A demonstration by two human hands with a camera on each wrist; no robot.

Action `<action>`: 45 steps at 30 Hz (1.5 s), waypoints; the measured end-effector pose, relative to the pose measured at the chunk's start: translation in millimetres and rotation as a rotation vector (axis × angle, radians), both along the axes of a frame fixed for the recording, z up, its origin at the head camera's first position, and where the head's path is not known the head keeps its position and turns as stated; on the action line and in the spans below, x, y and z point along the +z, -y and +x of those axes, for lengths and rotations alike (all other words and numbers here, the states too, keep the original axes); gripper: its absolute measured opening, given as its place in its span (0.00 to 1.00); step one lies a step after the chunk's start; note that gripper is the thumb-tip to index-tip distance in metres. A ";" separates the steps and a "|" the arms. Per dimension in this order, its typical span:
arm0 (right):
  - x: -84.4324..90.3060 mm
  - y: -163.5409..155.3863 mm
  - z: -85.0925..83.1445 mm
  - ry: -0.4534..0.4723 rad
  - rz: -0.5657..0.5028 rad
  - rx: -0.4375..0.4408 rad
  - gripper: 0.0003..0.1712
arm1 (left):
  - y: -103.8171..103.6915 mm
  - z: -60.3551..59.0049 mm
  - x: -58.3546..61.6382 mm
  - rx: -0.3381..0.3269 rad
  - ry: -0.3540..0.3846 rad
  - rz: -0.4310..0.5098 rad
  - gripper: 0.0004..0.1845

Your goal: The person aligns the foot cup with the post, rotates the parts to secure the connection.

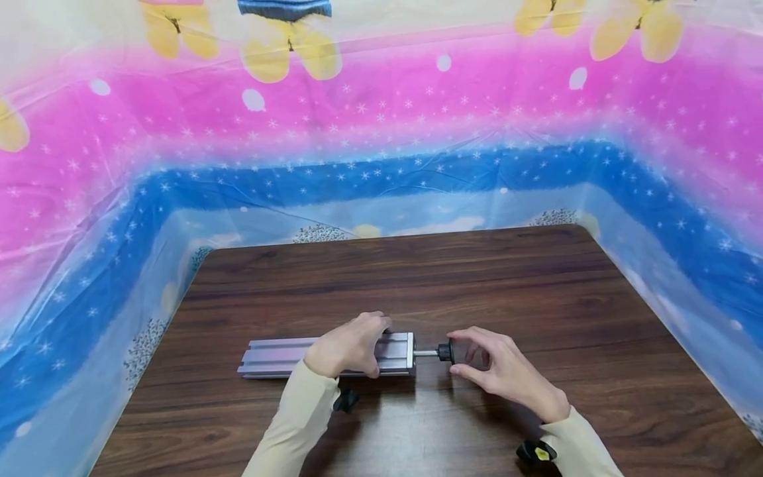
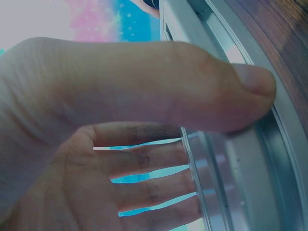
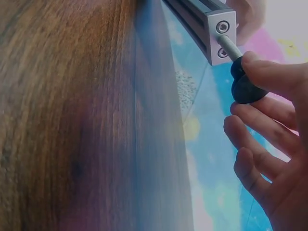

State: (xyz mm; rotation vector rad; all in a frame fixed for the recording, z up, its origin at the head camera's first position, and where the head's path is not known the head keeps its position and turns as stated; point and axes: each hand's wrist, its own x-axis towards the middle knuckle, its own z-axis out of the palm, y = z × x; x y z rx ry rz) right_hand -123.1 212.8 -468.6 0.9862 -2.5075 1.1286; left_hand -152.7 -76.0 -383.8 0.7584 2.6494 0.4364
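A grooved aluminium profile lies lengthwise on the table. My left hand grips it near its right end, thumb on the near side; in the left wrist view the thumb crosses its edge and the fingers reach the opposite side. From the metal end plate, which has two screws, a threaded rod sticks out. That rod ends in the black round base of a levelling foot. My right hand pinches this base between thumb and index finger, the other fingers loosely bent below it.
The dark wood-grain table extends on all sides of the profile. A pink and blue patterned cloth hangs around its back and sides. Black straps sit at both wrists.
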 end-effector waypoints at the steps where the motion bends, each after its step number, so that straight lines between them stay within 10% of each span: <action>1: 0.2 0.3 -0.2 -0.004 0.003 -0.001 0.26 | 0.1 0.1 0.0 0.002 0.000 0.000 0.35; 14: 2.9 3.2 -2.8 0.163 0.048 -0.037 0.09 | -0.6 0.2 -0.3 0.004 0.006 -0.005 0.35; 33: 0.9 6.4 -6.3 0.195 0.101 -0.061 0.27 | -2.1 1.8 -0.2 0.011 0.009 -0.012 0.35; 38: 2.4 2.1 -1.0 0.152 0.061 -0.084 0.10 | -2.4 1.6 1.4 0.008 0.012 -0.013 0.36; 45: 2.1 1.0 1.1 0.012 -0.001 -0.011 0.30 | -0.4 0.8 1.3 0.016 0.019 0.002 0.37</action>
